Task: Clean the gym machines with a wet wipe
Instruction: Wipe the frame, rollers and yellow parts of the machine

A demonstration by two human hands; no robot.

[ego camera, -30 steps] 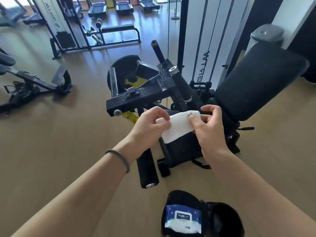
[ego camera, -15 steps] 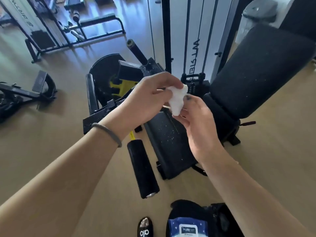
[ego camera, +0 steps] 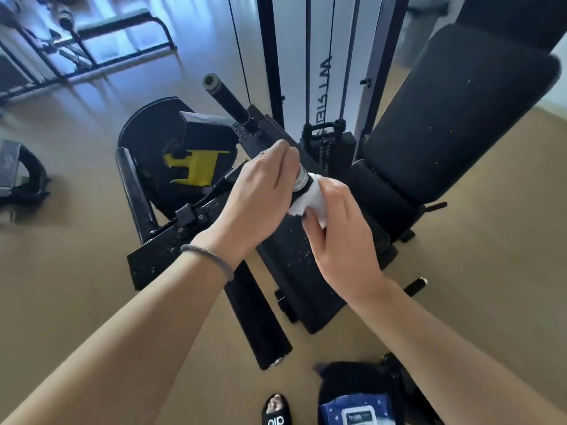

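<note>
Fingers [ego camera: 319, 237] of the right hand [ego camera: 340, 237] curl around a crumpled white wet wipe [ego camera: 310, 200], pressing it onto a handle of the black gym machine [ego camera: 294, 271]; the handle is mostly hidden, only its silver collar [ego camera: 302, 179] showing. Left hand [ego camera: 257, 204] fingers curl over the same handle just beside the wipe, with their tips out of sight. Machine backrest [ego camera: 454, 118], padded and black, is cut off at the upper right; seat and frame are speckled with pale flecks. Foam roller [ego camera: 257, 314] angles down over the wooden floor [ego camera: 76, 286]. Black bag [ego camera: 362, 384], cut by the lower edge, carries a blue wipes pack [ego camera: 356, 409], its contents not visible. Sandalled foot [ego camera: 276, 409] stands left of the bag. Grey band [ego camera: 208, 259] circles the left wrist.
</note>
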